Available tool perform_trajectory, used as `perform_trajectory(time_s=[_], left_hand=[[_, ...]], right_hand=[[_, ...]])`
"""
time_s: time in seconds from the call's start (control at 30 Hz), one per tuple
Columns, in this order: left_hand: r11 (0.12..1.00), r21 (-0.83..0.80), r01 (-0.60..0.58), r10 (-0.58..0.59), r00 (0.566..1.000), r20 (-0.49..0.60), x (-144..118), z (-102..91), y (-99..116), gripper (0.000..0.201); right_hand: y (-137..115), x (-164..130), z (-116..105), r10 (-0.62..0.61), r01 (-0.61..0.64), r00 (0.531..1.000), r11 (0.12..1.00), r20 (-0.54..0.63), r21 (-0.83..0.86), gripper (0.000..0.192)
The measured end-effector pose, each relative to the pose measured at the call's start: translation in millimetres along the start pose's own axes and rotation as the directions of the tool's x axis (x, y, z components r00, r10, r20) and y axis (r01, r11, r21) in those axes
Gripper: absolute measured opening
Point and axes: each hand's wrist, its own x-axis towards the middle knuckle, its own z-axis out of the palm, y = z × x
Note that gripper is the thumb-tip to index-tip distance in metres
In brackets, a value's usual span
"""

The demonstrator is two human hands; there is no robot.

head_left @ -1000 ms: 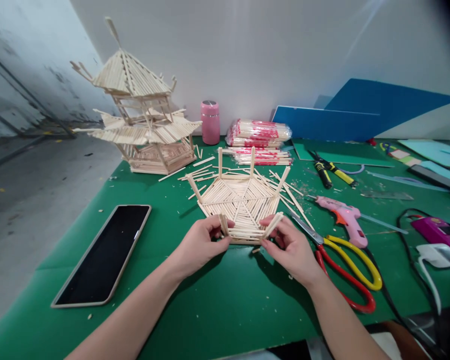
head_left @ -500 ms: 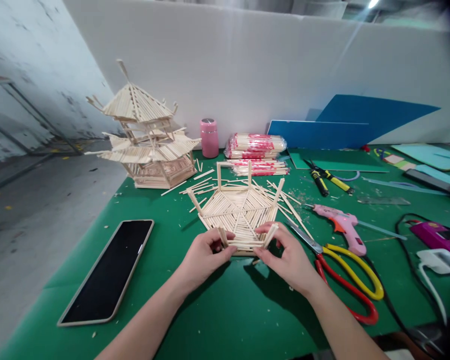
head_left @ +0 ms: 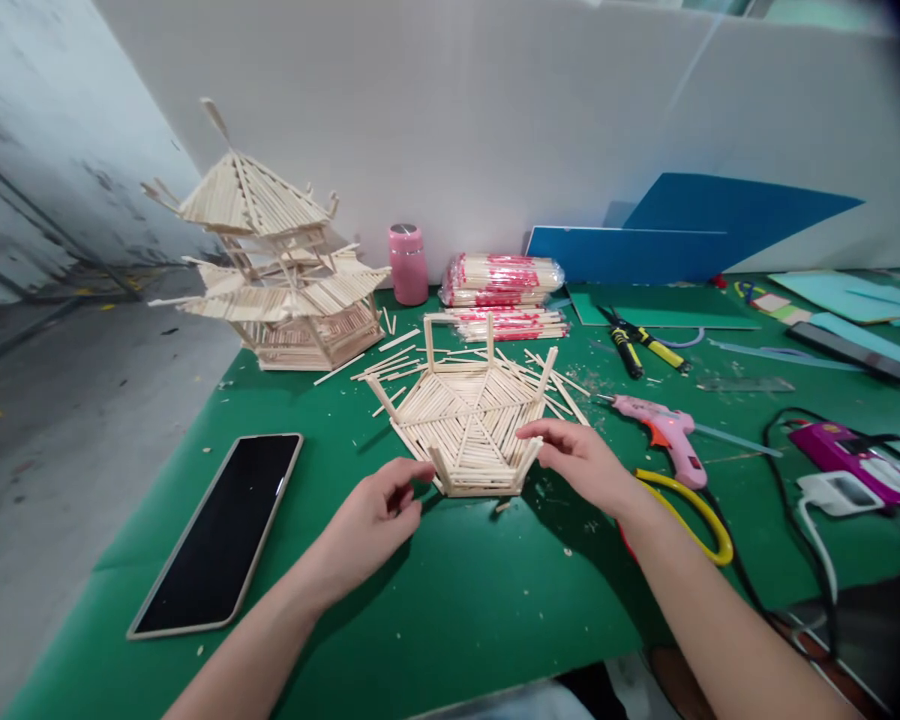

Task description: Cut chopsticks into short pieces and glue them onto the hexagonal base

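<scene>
A six-sided base of bamboo sticks (head_left: pixel 469 415) lies on the green table, with upright stick posts at its corners and stacked rails along its front edge. My left hand (head_left: pixel 379 515) is just left of the front left post (head_left: pixel 438 468); its fingers are loosely bent, thumb apart, and nothing is in them. On the other side, my right hand (head_left: pixel 581 462) hovers by the front right post (head_left: pixel 529 462), index finger stretched over the base's edge and thumb behind the post. Whether it touches the post, I cannot tell.
A stick pagoda (head_left: pixel 285 290) stands at the back left, beside a pink flask (head_left: pixel 408 265) and packed sticks (head_left: pixel 501 278). Rightward lie pliers (head_left: pixel 641 345), a pink glue gun (head_left: pixel 664 432) and scissors (head_left: pixel 709 525), partly under my right forearm. A phone (head_left: pixel 217 535) lies left.
Both hands have let go of the base's front corners. My left hand has drawn back to the left, and my right hand has moved slightly up and outward. The whole view has shifted a little.
</scene>
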Motion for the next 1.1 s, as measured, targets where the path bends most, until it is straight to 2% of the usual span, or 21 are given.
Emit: perform_trajectory(time_s=[0.13,0.23,0.37,0.5,0.63,0.73,0.93,1.1], left_hand=[[0.994,-0.064,0.092,-0.096,0.993,-0.064,-4,-2.5,-3,0.03],[0.991,-0.068,0.113,-0.118,0.99,-0.074,-4,-1.3,-5,0.03],[0.996,-0.034,0.087,-0.089,0.994,-0.067,-1,0.9,-4,0.029],[0.999,0.022,0.039,-0.038,0.998,-0.059,4,1.5,0,0.024],[0.996,0.072,-0.045,0.048,0.998,-0.044,12,5.3,0,0.02],[0.995,0.033,-0.093,0.094,0.995,-0.024,20,10.5,-1,0.014],[0.995,-0.005,-0.1,0.1,0.995,0.014,29,15.7,-2,0.009],[0.995,0.002,-0.099,0.1,0.995,-0.006,28,16.0,-1,0.009]], right_hand=[[-3,23,1,0.01,-0.008,0.986,1.0,0.166,-0.015,0.022],[-7,38,1,0.019,-0.007,0.948,0.999,0.318,-0.04,0.023],[-18,54,1,0.048,0.001,0.852,0.996,0.521,-0.094,0.022],[-30,65,6,0.075,0.022,0.751,0.99,0.656,-0.138,0.021],[-36,72,13,0.077,0.047,0.676,0.988,0.733,-0.147,0.017],[-37,74,15,0.071,0.053,0.644,0.989,0.762,-0.137,0.013],[-34,74,18,0.097,-0.008,0.626,0.993,0.774,-0.118,0.005],[-29,74,20,0.097,-0.041,0.629,0.995,0.771,-0.091,0.001]])
